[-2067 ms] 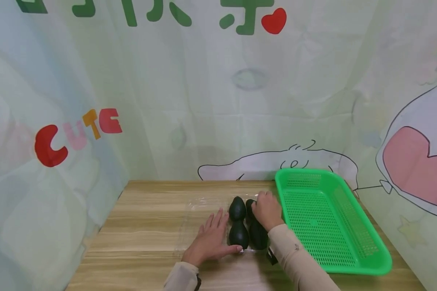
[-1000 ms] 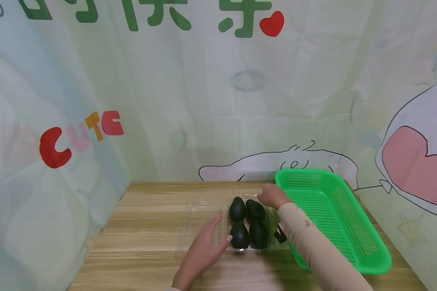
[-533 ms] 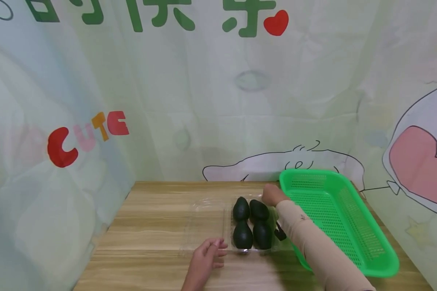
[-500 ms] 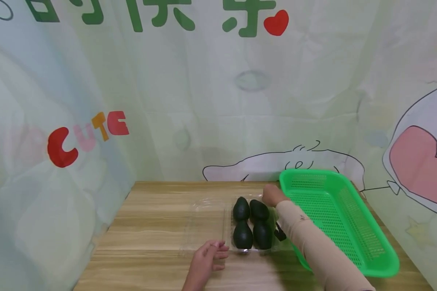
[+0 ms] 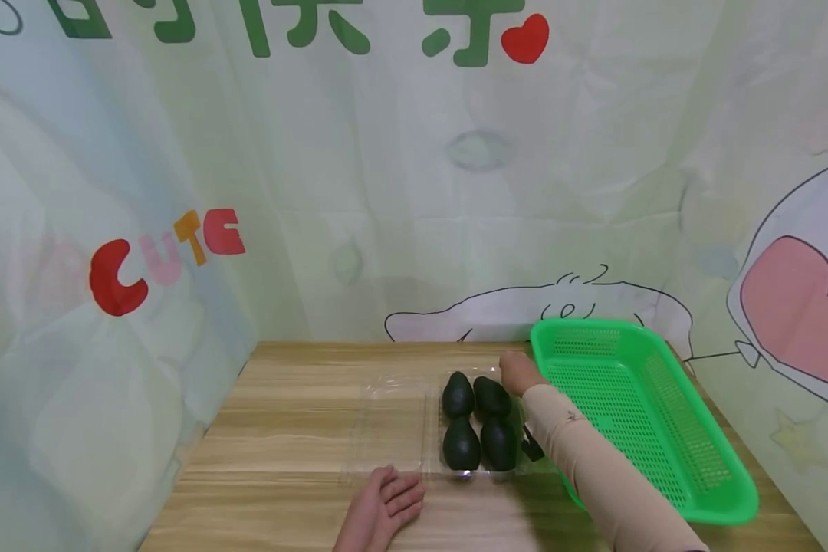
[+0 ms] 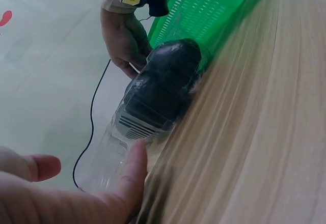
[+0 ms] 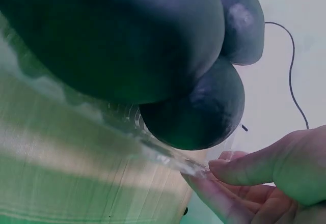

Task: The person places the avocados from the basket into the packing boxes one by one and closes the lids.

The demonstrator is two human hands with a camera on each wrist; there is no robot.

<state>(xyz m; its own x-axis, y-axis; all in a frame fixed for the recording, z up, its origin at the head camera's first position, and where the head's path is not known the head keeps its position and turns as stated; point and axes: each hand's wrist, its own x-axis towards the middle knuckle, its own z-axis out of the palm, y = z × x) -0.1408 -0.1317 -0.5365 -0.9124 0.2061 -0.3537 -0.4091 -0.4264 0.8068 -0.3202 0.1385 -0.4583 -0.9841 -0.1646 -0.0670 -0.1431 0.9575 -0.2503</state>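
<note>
Several dark green avocados (image 5: 461, 446) lie in two rows in the right half of an opened clear plastic clamshell box. Its transparent lid (image 5: 392, 425) lies flat on the left. At the box's far right corner, my right hand (image 5: 520, 373) pinches the clear rim (image 7: 191, 168) between thumb and fingers, as the right wrist view shows. My left hand (image 5: 384, 507) is palm up with loose fingers at the lid's front edge; whether it touches the lid, I cannot tell. A barcode label (image 6: 137, 127) shows on the box's side in the left wrist view.
A green perforated basket (image 5: 614, 422) stands right of the box, close to my right forearm. The wooden table (image 5: 283, 429) ends at a printed cloth backdrop (image 5: 317, 192) behind and at the sides. A dark device (image 6: 147, 1) is strapped on the right wrist.
My right hand has gone from over the avocados to the box's far right corner and stays there. My left hand has drawn back from beside the avocados and turned palm up.
</note>
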